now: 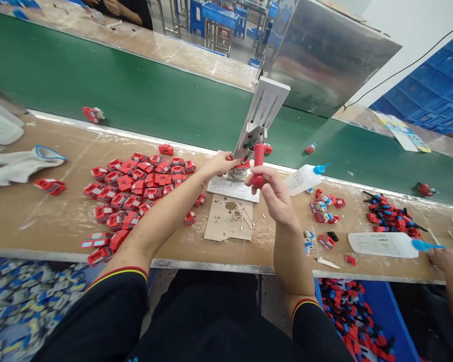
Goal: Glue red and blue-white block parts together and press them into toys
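Hands work a small bench press at the middle of a long brown desk (pixel 41 221). Right hand (pixel 274 196) has its grip closed around the red handle (pixel 258 163) of the press (pixel 254 136), whose lever slants up and away from the person. Left hand (pixel 221 163) reaches to the foot of the press, fingertips pinching a small red part (pixel 243 164) seated under the tool; the part is mostly hidden, so its exact seating cannot be told. Risk, as a judgement: those fingertips lie right beside the pressing point, so pulling the handle down could nip them, or the part could shift and be pressed crooked. Handle looks like smooth, rounded red plastic on a metal arm. Left of the press lies a heap of red parts (pixel 136 193); just right, a white glue bottle (pixel 304 178) with a blue nozzle. Another person's hand (pixel 447 259) rests at the far right edge.
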The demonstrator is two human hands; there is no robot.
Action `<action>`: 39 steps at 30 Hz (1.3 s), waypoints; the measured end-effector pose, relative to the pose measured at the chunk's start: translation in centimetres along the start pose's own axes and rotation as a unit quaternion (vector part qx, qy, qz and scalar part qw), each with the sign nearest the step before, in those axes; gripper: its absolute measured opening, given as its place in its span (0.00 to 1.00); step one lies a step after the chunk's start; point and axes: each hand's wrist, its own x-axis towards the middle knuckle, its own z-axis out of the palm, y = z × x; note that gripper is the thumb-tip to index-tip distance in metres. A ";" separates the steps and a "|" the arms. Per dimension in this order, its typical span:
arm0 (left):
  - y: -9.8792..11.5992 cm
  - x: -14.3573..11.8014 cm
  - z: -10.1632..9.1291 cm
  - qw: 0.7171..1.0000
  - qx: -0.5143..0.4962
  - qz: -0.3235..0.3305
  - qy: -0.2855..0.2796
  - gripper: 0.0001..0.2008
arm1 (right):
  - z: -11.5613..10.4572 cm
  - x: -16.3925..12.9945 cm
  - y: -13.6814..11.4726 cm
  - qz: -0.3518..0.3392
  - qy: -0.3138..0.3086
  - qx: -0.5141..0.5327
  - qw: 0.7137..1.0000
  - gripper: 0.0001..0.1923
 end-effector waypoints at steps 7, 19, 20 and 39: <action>0.2 0.2 -0.3 1.000 0.012 -0.007 -0.014 0.16 | -3.0 11.1 -7.3 -0.116 0.111 0.036 0.986 0.32; 0.2 0.5 -0.4 1.000 0.003 -0.002 -0.014 0.15 | -2.5 3.5 11.5 0.141 0.098 -0.089 0.981 0.26; 0.4 0.4 -0.4 1.000 0.003 -0.002 -0.011 0.14 | -1.9 3.8 12.0 0.151 0.095 -0.073 0.981 0.28; -1.4 -6.4 -2.5 0.956 -0.292 0.006 0.016 0.24 | -1.3 -6.7 6.6 0.201 0.223 0.463 0.834 0.19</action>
